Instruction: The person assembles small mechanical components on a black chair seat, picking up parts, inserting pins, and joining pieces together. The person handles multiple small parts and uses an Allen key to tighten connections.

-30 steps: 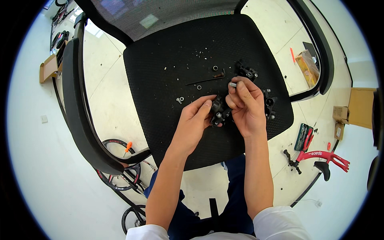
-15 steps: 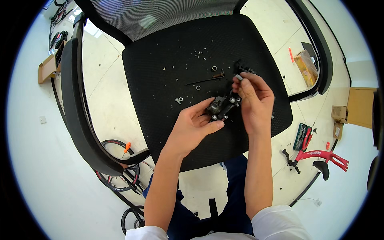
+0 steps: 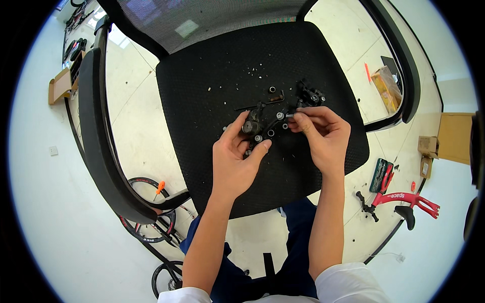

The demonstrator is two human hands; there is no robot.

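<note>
My left hand (image 3: 235, 161) grips a black bicycle disc brake caliper (image 3: 252, 126) between thumb and fingers, just above the chair seat (image 3: 217, 166). Silver bolt heads and round fittings show along the caliper's bracket. My right hand (image 3: 323, 141) pinches a small silver bolt (image 3: 291, 115) at the bracket's right end; whether its tip sits in a hole I cannot tell. A second black caliper (image 3: 311, 96) lies on the seat just beyond my right fingers. Behind the held caliper rests a black hex key (image 3: 275, 100), partly covered by it. A small metal ring (image 3: 272, 90) lies beyond that.
Pale crumbs (image 3: 260, 70) dot the seat, with armrests (image 3: 91, 131) on both sides. On the floor to the right lie a red bike frame (image 3: 399, 197), a green tool case (image 3: 380, 175) and cardboard boxes (image 3: 428, 146). A wheel (image 3: 146, 187) and orange-handled screwdriver (image 3: 160, 187) are at lower left.
My left hand has shifted left and away from me, turning the caliper. My right hand has lowered the bolt to the bracket's end. The second caliper shows more fully.
</note>
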